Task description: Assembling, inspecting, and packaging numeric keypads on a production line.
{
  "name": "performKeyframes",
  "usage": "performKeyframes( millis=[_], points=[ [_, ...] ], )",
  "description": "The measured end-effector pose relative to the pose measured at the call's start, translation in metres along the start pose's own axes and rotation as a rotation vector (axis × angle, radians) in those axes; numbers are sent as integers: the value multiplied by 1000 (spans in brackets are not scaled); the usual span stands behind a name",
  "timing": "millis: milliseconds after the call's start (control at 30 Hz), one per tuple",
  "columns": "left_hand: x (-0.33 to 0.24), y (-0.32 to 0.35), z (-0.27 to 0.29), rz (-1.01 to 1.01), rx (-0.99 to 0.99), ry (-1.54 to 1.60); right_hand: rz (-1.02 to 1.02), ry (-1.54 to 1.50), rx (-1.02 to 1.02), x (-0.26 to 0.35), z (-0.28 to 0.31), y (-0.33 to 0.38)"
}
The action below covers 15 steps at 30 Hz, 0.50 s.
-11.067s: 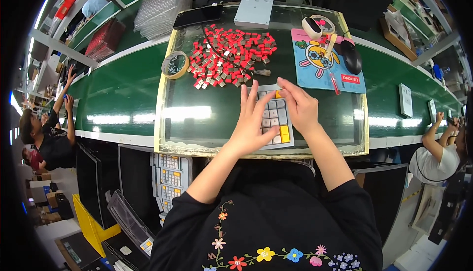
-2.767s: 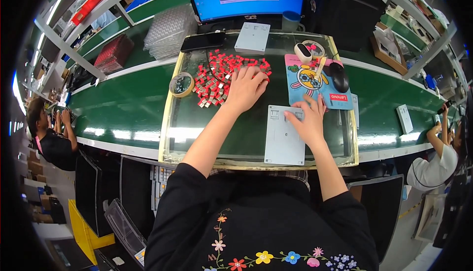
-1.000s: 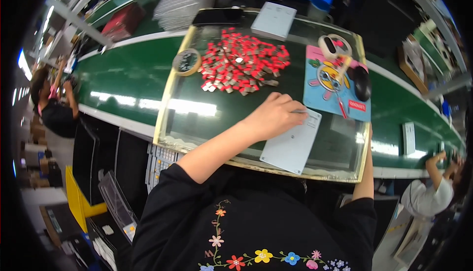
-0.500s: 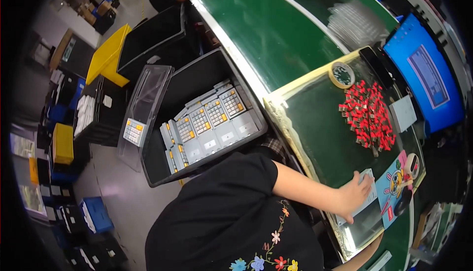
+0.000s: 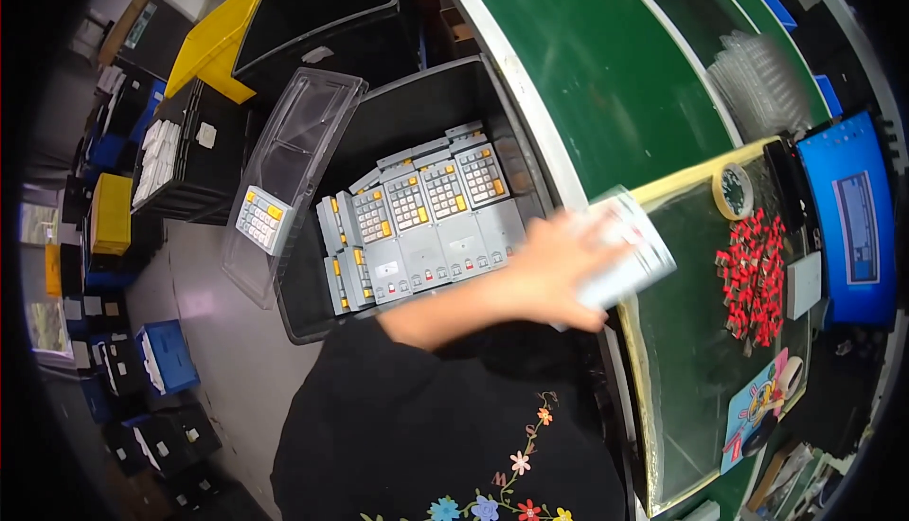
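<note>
My left hand [image 5: 549,275], blurred by motion, grips a flat light-grey device [image 5: 630,251] with fingers over its face and thumb below. The device hangs between the black bin and the work table, its details smeared. Inside the black bin [image 5: 417,95], to the left, lie rows of grey keypads [image 5: 407,204] with white and orange keys. Other grey units [image 5: 436,260] in its front part show plain faces with small labels. One more keypad [image 5: 262,221] rests on a clear plastic lid [image 5: 301,137] leaning at the bin's left side. My right hand is out of view.
On the table [image 5: 691,426] lie a pile of small red parts [image 5: 753,279], a tape roll [image 5: 732,190] and a cartoon mat [image 5: 753,407]. A blue-lit monitor [image 5: 852,218] stands behind. Beyond runs a green conveyor [image 5: 578,66]; clear trays [image 5: 757,85] are stacked there.
My left hand has lifted the light-grey device from the table and carried it left toward the bin. The view has shifted, and my right forearm has gone out of sight.
</note>
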State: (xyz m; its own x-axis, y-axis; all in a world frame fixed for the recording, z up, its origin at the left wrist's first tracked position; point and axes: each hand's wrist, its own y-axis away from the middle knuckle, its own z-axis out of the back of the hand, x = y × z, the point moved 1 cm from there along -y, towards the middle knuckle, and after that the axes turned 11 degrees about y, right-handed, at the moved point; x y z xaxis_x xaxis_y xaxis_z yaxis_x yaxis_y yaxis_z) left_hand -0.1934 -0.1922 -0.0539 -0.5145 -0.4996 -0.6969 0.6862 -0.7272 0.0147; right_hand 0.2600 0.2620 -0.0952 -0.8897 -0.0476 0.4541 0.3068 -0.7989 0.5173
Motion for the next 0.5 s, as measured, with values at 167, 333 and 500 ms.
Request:
performKeyframes(
  millis=[167, 333, 500],
  points=[
    [161, 81, 63, 360, -527, 1308, -172, 323, 83, 49, -7, 15],
    [276, 138, 57, 913, -759, 776, -348, 672, 180, 129, -15, 70],
    [353, 156, 59, 1345, -531, -61, -543, 995, 242, 181, -16, 111]
  ],
)
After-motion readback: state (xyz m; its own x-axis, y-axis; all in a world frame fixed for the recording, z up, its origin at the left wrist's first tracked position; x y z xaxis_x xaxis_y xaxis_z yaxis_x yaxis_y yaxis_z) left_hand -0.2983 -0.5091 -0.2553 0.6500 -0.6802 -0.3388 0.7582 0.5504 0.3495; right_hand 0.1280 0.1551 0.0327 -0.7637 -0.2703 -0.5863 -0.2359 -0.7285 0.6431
